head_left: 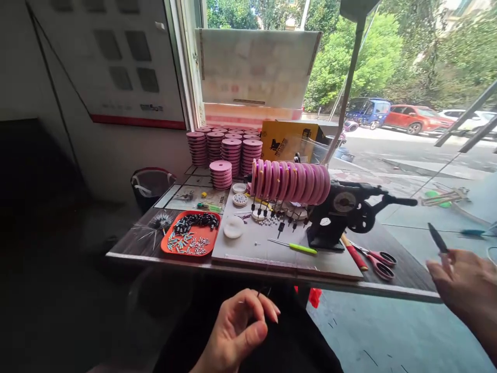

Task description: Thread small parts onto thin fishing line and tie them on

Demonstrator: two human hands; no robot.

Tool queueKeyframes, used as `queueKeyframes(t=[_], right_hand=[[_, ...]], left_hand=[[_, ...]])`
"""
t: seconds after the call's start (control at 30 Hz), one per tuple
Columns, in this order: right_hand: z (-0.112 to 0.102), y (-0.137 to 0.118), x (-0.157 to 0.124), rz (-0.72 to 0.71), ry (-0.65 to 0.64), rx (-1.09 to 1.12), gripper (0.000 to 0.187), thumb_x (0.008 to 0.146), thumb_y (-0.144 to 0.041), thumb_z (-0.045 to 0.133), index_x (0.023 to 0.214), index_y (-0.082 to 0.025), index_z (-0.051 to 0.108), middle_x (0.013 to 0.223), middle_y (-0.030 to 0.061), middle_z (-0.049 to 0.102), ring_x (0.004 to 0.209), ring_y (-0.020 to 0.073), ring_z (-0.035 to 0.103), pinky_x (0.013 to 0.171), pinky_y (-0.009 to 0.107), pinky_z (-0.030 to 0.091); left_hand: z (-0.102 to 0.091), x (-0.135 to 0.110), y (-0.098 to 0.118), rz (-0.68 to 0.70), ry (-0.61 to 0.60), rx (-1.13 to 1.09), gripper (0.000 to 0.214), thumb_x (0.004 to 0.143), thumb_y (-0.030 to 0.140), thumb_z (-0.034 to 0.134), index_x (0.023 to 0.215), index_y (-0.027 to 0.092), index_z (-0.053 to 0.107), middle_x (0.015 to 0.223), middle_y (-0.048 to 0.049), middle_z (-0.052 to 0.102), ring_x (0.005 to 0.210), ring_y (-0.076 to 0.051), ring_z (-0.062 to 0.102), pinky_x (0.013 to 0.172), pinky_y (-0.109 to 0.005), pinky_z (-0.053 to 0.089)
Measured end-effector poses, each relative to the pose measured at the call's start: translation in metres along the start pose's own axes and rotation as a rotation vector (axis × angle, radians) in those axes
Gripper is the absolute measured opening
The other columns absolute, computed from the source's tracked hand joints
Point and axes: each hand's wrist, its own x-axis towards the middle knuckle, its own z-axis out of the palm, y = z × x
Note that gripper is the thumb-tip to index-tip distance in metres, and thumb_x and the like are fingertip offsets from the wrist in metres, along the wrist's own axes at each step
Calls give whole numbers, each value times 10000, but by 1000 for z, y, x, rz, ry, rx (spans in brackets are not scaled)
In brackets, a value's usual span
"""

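Note:
My left hand (241,326) is in front of the table edge, above my dark clothing. Its fingers are curled, and a thin dark thread (264,291) shows between them. At the far right, my right hand (464,277) is closed around a small tool with a dark, pointed tip (437,237); its exact kind is unclear. On the table ahead stands a hand-cranked winding machine (344,202) carrying a row of pink spools (291,181), from which threads with small black weights (280,228) hang. Below the spools lies a green-handled hook (303,248).
Left on the table, an orange tray (165,243) holds beads and dark cord. Scissors (382,264) and a red-wrapped stick (355,254) lie right of the machine. Stacked pink discs (232,150) and a yellow box (281,140) stand behind. A white round dish (233,228) sits mid-board.

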Motion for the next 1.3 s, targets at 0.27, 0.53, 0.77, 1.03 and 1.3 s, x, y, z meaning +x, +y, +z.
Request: queueKeyframes(t=[0.27,0.53,0.77,1.03,1.3], right_hand=[[-24,-143,-119,-702,-592,983,219,809,-465,560,910,-276,604,795,30,663,652,179,623,550,228,481],[-14,-153,-122,-619,-766,909,169,833,-345,507,927,-210,544,825,37,625,714,175,592,639,245,449],[-17,-159,-121,-621,-643,896,131,813,-200,456,912,-224,539,799,23,610,703,167,571,626,250,425],[-20,-165,-118,-323,-942,1118,282,759,-462,595,828,-189,580,719,5,592,681,179,566,614,242,462],[-9,-21,-7,-21,-461,290,388,722,-495,505,958,-205,609,905,144,646,861,311,600,682,363,461]], left_hand=[[4,-3,2,-7,-46,-93,173,723,315,679,673,169,601,708,-38,622,762,-183,548,772,-317,384],[4,-3,1,13,-54,-78,200,728,338,672,666,171,580,703,-36,616,757,-184,537,769,-327,368],[4,-2,1,21,-85,-24,217,744,358,650,663,177,564,706,-37,610,783,-189,535,773,-331,376],[1,1,14,163,-175,417,133,752,244,609,651,180,552,706,-36,565,776,-199,550,736,-324,406],[-3,-1,6,111,-64,299,189,759,343,625,659,191,573,717,-39,601,788,-209,565,777,-334,411]])
